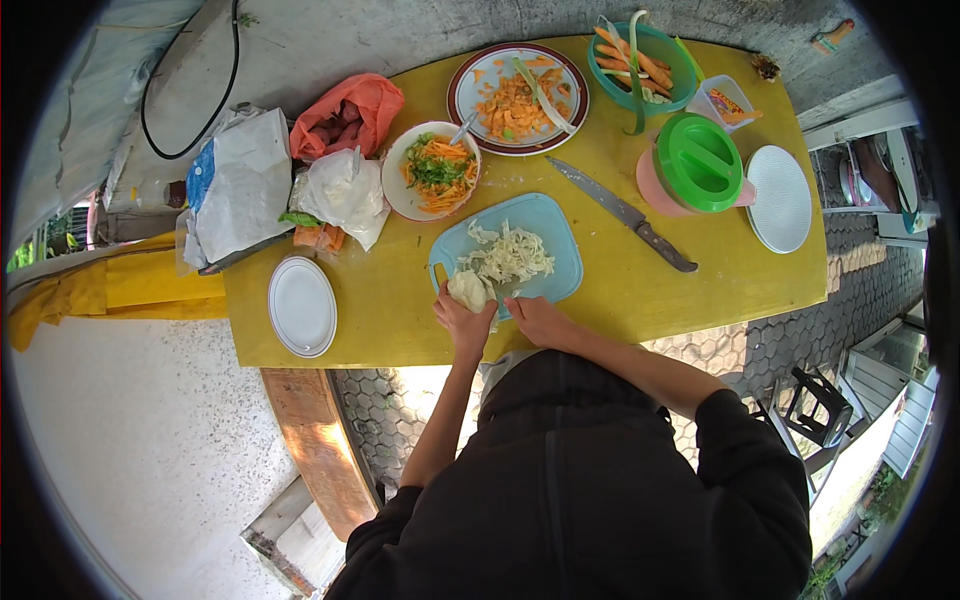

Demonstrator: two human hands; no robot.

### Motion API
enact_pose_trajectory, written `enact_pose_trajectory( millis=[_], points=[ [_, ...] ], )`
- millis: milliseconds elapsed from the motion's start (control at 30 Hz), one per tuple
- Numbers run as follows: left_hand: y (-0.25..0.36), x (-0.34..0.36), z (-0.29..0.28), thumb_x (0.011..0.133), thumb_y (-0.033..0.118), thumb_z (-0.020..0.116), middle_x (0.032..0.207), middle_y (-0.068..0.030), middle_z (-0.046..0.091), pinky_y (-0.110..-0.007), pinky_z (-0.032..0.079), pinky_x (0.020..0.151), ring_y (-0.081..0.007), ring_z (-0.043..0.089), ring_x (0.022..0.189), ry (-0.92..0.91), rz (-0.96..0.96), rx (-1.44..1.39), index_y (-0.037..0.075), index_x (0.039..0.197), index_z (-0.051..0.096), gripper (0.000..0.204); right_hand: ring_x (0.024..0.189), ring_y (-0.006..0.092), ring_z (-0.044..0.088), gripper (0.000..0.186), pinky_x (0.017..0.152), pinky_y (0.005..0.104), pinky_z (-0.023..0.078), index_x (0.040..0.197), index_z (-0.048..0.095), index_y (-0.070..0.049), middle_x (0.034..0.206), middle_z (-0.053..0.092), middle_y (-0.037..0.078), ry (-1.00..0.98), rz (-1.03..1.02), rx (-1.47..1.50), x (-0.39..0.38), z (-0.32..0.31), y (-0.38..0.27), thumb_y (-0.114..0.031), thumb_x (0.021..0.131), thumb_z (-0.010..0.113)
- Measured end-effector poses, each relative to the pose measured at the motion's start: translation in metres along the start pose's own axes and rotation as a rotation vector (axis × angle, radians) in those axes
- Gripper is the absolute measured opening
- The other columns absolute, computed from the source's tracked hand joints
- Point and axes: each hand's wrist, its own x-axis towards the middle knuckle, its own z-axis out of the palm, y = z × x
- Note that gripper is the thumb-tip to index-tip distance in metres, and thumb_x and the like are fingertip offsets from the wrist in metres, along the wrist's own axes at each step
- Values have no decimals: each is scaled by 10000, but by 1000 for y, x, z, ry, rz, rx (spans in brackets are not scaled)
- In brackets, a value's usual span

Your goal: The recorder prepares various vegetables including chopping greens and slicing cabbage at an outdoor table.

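Note:
My left hand [460,320] grips a pale piece of cabbage [470,289] at the near left of the light blue cutting board [560,280]. My right hand [536,321] is closed at the board's front edge, just right of that piece; what it holds is too hidden to name. Shredded cabbage [508,255] lies in a loose pile on the board. A large knife [628,216] with a dark handle rests on the yellow table [380,320], to the right of the board.
Around the board are a bowl of shredded vegetables [436,170], a plate of chopped orange pieces [515,100], a bowl of carrots [642,68], a green-lidded pitcher [697,160], a small container [725,104], two white plates [777,198], [300,305] and several bags [238,185]. A wall [350,35] borders the back.

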Motion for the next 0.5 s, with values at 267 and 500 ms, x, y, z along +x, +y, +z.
enact_pose_trajectory(
  millis=[267,500],
  points=[
    [14,0,8,581,187,705,1173,-179,291,-423,297,944,-331,312,1100,66,-109,-22,24,1267,279,824,751,447,548,540,687,503,443,763,565,40,746,570,285,-58,86,-87,14,5,17,-371,937,260],
    [-9,17,-20,675,109,627,1101,-143,452,-376,433,840,-266,485,1001,-93,-260,-680,2,1218,334,627,776,436,548,529,720,491,430,779,570,32,787,576,265,-11,141,-179,0,-8,28,-385,930,279]
  ],
)
